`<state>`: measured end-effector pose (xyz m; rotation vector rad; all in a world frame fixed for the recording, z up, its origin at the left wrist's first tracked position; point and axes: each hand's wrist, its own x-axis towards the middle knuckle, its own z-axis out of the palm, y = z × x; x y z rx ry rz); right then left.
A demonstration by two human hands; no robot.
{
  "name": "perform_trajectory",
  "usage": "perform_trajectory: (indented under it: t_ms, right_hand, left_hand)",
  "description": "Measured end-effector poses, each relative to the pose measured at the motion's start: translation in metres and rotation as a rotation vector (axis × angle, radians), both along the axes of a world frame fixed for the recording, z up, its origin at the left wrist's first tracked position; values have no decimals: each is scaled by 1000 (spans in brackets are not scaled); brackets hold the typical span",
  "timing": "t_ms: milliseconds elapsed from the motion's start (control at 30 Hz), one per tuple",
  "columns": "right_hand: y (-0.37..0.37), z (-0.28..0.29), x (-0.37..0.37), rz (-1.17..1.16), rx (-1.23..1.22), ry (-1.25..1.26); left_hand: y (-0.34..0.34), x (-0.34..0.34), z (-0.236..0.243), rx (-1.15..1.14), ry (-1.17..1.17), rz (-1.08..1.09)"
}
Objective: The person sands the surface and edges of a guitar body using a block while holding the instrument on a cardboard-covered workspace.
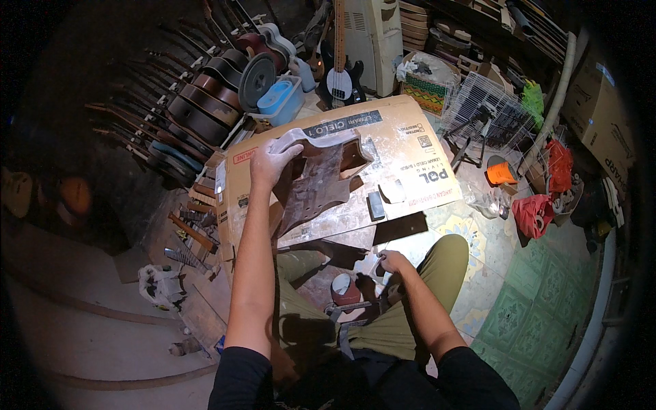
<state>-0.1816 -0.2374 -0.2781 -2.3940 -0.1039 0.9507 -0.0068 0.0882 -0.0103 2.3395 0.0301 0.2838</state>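
A brown, dust-covered wooden guitar body (321, 181) with cut-out openings is tilted over a flattened cardboard box (403, 119). My left hand (275, 160) is closed on its upper left edge. Down near my lap, my right hand (395, 262) has its fingers bent together; anything in them is too small or dark to make out. Close to that hand, between my legs, stands a small reddish-brown can (345, 290) with a pale inside. On the cardboard, right of the guitar body, lie a dark rectangular block (376, 205) and a curled pale sheet (392, 191).
Several guitars (205, 96) stand in a row at the far left, beside a blue tub (277, 99). A black bass guitar (342, 85) leans behind the cardboard. Wood scraps (195, 232) lie at left; a wire cage (488, 102) and red plastic bag (533, 215) are at right.
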Motion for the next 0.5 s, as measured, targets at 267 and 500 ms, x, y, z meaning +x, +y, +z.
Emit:
perform_trajectory:
  t_ms: [267,500]
  right_hand:
    - [-1,-3,0,0,-4,-4]
    - [0,-2,1,12,-15,-1]
  left_hand:
    - [-2,0,0,-19,-14,-20]
    - [-1,1,-1,-15,-21,-13]
